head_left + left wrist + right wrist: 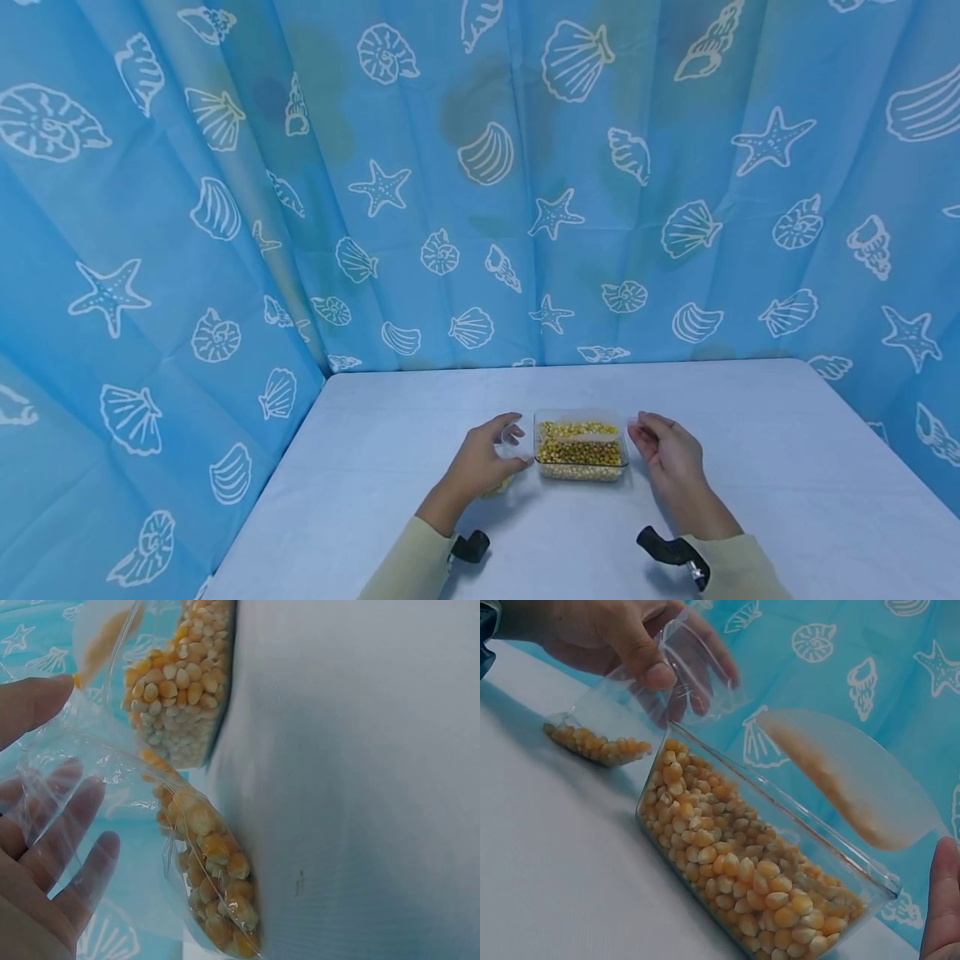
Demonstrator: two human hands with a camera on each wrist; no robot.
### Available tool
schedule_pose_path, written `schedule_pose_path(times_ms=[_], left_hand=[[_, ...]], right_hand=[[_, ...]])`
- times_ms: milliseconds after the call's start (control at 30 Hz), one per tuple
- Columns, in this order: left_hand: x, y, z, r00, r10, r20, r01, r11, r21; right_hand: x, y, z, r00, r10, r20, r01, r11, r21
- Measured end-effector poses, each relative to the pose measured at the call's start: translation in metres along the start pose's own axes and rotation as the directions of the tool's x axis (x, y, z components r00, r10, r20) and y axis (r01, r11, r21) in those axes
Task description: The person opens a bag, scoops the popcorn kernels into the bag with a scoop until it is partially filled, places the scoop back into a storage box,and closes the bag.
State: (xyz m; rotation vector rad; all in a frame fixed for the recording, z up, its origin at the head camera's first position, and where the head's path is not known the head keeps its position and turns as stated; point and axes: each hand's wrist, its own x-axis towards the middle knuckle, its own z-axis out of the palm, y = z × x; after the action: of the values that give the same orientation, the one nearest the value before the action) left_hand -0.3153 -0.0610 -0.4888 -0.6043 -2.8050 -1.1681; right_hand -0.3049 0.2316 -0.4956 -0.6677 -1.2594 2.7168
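Observation:
In the head view a clear rectangular container (581,472) full of yellow corn kernels stands on the table between both hands. My left hand (480,458) holds the top of a clear plastic zip bag (615,724), thumb on one side and fingers seen through the film. Corn kernels (217,877) fill the bag's bottom, which hangs close over the table beside the container's left end. My right hand (675,462), at the container's right end, pinches the end of a translucent scoop (847,772). The scoop is tilted above the container's rim, with kernels showing through its wall.
A white cloth covers the table (375,500). Blue curtains (420,208) with white shell and starfish prints stand along its back and sides. Black wrist mounts (663,546) stick out from both sleeves, low over the cloth.

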Motion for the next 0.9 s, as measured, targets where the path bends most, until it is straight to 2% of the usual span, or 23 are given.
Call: schedule_pose_path(times_ms=[167,500,900], left_hand=[[-0.001,0.000,0.001,1.000,-0.008,0.016,0.009,1.000,-0.011],[0.000,-0.003,0.003,0.999,0.047,0.008,-0.047,0.998,-0.033],[0.001,-0.004,0.003,0.999,0.028,0.027,-0.027,0.999,-0.040]], right_hand=[[-0.004,-0.003,0.002,1.000,-0.006,0.019,0.006,1.000,0.006],[-0.004,-0.009,0.012,1.000,-0.022,0.017,0.023,0.999,-0.039],[-0.008,-0.006,0.025,0.997,-0.066,0.032,0.069,0.991,-0.113]])
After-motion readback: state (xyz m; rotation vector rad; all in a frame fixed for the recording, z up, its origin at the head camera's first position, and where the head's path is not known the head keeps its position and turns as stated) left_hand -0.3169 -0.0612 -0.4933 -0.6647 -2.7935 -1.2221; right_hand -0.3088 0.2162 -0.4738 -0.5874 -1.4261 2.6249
